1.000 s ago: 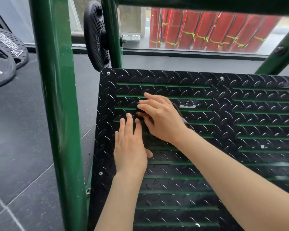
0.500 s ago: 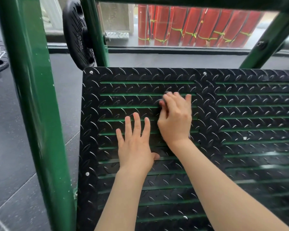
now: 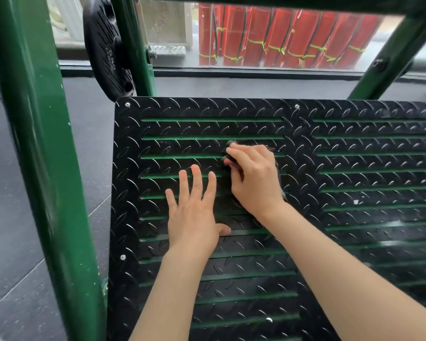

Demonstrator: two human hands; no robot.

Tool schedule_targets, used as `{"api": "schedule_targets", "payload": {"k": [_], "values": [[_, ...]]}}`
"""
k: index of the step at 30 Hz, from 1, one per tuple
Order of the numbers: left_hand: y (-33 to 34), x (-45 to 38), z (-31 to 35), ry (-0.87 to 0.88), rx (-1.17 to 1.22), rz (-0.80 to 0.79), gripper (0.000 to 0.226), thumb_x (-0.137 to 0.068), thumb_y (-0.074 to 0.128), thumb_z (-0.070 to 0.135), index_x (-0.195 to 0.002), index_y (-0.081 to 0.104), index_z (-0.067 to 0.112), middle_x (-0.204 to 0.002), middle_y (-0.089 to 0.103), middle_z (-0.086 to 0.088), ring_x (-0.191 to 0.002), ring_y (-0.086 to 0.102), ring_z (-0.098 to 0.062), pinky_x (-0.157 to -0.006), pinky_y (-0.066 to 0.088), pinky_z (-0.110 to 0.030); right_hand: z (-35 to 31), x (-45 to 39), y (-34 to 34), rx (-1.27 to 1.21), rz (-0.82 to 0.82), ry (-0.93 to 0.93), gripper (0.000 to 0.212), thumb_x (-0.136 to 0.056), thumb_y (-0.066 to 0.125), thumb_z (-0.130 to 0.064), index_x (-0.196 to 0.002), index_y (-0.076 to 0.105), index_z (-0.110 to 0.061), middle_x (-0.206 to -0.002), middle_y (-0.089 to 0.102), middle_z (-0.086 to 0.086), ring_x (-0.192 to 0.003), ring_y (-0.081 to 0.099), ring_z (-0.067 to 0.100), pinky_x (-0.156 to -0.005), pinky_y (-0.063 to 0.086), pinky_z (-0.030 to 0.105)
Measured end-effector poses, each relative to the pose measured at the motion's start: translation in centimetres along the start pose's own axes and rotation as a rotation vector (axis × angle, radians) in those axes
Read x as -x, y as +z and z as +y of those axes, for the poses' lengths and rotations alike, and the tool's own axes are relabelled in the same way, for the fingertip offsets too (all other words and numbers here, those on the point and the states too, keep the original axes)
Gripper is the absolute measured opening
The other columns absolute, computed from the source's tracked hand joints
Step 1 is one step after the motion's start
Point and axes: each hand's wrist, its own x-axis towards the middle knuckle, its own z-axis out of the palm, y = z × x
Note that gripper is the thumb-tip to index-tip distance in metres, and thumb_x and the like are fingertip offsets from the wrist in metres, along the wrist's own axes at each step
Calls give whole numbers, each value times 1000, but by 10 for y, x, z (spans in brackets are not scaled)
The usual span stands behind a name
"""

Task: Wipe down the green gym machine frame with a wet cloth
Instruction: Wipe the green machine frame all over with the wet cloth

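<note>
Pressing a dark cloth point(image 3: 229, 150) onto the black tread plate point(image 3: 354, 168), the right hand point(image 3: 253, 178) has its grip curled round it. Just left & nearer, the left hand point(image 3: 194, 212) lies flat, fingers straight, grip released. Green frame post point(image 3: 35, 143) far left; weight plate point(image 3: 106, 48) beyond.

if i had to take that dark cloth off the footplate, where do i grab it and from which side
Probably the bunched end poking out past the right hand fingertips, at the cloth. Come from above and the left, pinching that raised fold; the rest lies flat under the palm on the black footplate, with only a thin edge showing on the right.
</note>
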Motion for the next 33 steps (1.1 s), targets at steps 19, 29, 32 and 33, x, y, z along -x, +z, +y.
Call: {"api": "schedule_targets", "payload": {"k": [19, 29, 32, 33], "values": [[5, 2, -7, 44, 48, 45, 122, -85, 65, 68, -160, -24, 31, -160, -44, -4, -146, -42, -28, -121, -16, -55, 49, 1, -31, 76, 19, 80, 19, -96, 68, -9, -114, 75, -8, -117, 75, 5, -102, 63, 31, -99, 47, 45], [-1, 6, -10, -51, -5, 55, 136, -79, 59, 81, -155, -34, 16, -161, -44, -7, -151, -35, -31, -128, -7, -54, 1, -35, 6, -99, -225, -183, 20, -96, 69, -12, -115, 77, -10, -121, 74, 1, -106, 62, 28, -94, 50, 49], [-5, 7, -23, -58, -51, 42, 136, -77, 58, 84, -156, -34, 22, -161, -44, -10, -151, -36, -34, -125, -10, -54, 14, -28, -9, -78, -200, -145, 21, -97, 66, -14, -115, 76, -10, -120, 74, 1, -106, 62, 28, -96, 50, 53], [-6, 6, -27, -46, -54, 24, 137, -77, 63, 81, -157, -33, 23, -161, -44, -10, -151, -36, -34, -125, -10, -54, 11, -29, -7, -61, -190, -135, 20, -97, 67, -13, -114, 77, -10, -119, 75, 2, -106, 62, 30, -95, 50, 54]]}}
